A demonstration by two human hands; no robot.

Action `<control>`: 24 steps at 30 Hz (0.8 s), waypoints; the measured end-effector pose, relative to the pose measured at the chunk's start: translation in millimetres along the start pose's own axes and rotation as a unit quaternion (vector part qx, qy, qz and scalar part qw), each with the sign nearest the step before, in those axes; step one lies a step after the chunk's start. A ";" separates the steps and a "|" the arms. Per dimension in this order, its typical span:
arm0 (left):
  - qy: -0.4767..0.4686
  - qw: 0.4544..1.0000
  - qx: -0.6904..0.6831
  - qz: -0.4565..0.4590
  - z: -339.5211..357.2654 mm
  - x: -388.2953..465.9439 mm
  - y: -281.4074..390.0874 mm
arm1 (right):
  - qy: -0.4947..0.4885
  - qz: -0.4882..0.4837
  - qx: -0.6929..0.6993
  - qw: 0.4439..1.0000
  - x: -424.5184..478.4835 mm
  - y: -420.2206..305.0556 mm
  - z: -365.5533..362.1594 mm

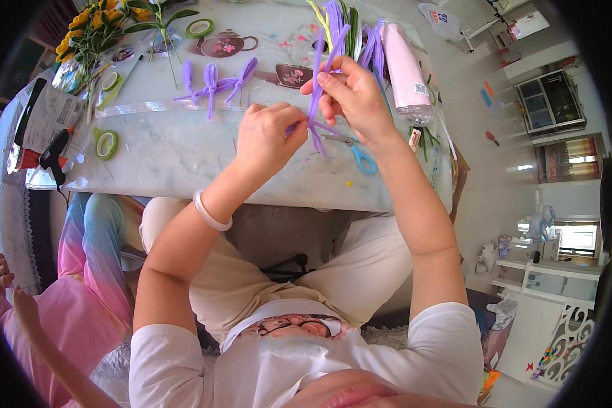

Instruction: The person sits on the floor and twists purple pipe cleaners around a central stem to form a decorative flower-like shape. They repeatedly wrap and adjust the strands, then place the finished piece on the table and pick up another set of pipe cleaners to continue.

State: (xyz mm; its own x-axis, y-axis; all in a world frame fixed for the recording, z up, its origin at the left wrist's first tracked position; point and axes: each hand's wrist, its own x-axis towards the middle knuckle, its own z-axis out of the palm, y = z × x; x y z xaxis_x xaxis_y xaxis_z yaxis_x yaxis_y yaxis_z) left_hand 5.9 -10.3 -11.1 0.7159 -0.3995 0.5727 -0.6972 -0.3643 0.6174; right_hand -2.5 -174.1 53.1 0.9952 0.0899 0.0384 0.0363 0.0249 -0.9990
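Purple pipe cleaners (314, 104), crossed and bent together, are held between both hands above the table. My left hand (270, 133) pinches their lower left part. The fingers of my right hand (354, 94) grip the upright stems. Several twisted purple pipe-cleaner pieces (210, 81) lie to the left, by a clear ruler (148, 107). Scissors with blue handles (363, 159) lie below my right hand. Behind it are a bundle of purple, green and white pipe cleaners (339, 25) and a pink wrapped roll (405, 66).
Yellow pipe-cleaner flowers (84, 30), green tape rolls (106, 145) and a black glue gun (55, 155) are on the table's left side. Another person (76, 326) sits at the lower left, hands raised. The table's near edge (285, 203) runs above my lap.
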 end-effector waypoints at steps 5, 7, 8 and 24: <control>-0.024 0.999 -0.035 -0.011 0.7 -1.2 -4.9 | 0.017 -0.009 -0.024 1.000 0.9 1.5 -6.5; -0.030 0.999 -0.013 -0.001 -0.1 -0.6 -4.7 | 0.045 -0.021 -0.041 0.998 1.3 4.8 -10.4; -0.032 0.999 -0.002 0.004 -0.7 -0.5 -4.3 | 0.070 -0.032 -0.043 0.996 1.5 7.4 -10.8; -0.009 0.985 -0.134 -0.107 -1.8 0.6 0.8 | 0.063 -0.026 0.011 0.998 -14.2 16.0 0.2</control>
State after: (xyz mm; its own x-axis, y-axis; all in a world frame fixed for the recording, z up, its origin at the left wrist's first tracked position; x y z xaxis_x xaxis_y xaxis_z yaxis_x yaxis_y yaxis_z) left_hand 5.8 -9.3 -9.3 0.8424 -0.3538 0.4064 -0.4942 -0.2069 0.8444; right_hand -16.1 -174.8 36.6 0.9956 -0.0389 0.0854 0.0872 0.0490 -0.9950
